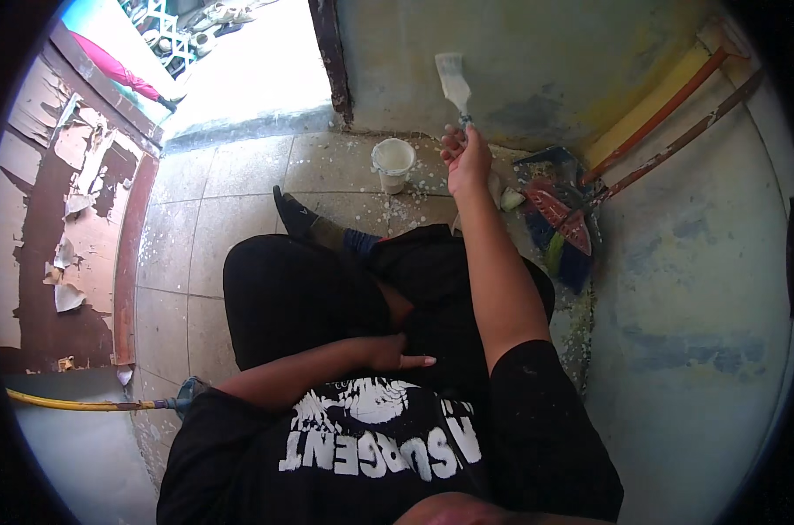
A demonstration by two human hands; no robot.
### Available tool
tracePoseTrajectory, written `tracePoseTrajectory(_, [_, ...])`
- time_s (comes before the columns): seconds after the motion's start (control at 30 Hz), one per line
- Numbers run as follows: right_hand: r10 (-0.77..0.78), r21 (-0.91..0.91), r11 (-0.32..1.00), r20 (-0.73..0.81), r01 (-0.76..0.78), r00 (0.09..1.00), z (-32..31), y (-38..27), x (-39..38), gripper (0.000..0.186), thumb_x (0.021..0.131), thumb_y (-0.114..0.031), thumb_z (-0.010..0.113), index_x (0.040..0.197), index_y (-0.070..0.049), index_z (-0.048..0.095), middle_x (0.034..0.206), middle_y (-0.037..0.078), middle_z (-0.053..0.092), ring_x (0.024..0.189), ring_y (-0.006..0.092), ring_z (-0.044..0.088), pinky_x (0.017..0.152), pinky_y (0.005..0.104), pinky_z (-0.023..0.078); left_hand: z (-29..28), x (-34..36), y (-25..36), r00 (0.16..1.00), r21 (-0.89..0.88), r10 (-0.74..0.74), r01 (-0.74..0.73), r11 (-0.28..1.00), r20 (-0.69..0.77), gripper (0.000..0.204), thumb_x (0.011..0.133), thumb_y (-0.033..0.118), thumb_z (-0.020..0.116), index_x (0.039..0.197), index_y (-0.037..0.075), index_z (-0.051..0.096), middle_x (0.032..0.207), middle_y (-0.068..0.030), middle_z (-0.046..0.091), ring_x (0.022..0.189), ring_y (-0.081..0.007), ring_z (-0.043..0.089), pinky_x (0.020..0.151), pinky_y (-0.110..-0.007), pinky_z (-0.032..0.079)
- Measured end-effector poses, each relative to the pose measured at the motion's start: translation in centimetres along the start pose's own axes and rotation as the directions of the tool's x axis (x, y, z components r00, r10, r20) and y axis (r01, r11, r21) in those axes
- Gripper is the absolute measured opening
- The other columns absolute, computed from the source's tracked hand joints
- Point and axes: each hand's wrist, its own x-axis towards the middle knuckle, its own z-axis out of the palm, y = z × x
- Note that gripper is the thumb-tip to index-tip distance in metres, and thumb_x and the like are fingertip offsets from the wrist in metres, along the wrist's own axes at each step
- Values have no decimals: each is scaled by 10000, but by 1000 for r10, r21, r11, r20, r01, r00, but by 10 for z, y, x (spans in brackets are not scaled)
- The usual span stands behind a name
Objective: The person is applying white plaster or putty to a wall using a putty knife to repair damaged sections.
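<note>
R hand (467, 159) is raised far, fingers wrapped tight round handle of a putty knife (454, 83), blade up vs the wall (537, 61). L hand (395, 353) rests on lap, holding nothing, index finger out. White bucket (393, 164) sits on tiled floor (213, 210) just left of R hand; brooms (563, 227) lean near right.

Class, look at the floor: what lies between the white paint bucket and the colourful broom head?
In the head view, the right hand holding the paintbrush sits between the white bucket and the broom head, above paint-speckled tiles.
</note>
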Motion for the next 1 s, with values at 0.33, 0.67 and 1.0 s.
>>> tracePoseTrajectory(0.33, [158,65,986,-114,-151,981,-5,9,-5,169,949,-281,528,1012,-126,550,875,21,671,727,137,636,610,316,460,20,13,-10,969,-320,128,-192,928,-211,1114,850,779,431,1348,-209,301,1333,-398,444,1290,-413,462,1088,-431,365])
tracePoseTrajectory(0.67, [344,295,889,70,-349,936,10,-27,3,159,911,-177,551,1007,-50,555,845,59,640,688,153,613,572,306,435,26,27,-4,919,-250,80,-187,950,-385,1074,862,738,482,1332,-198,245,1286,-413,453,1244,-405,499,1017,-431,430])
tracePoseTrajectory(1.0, [61,117,990,162,-81,985,17,-84,-25,81,897,-146,496,954,-89,493,734,28,509,529,105,434,423,251,296,-24,-14,28,988,5,12,-12,1000,-153,995,887,719,449,1375,-140,333,1246,-367,535,1179,-424,559,1000,-466,444])
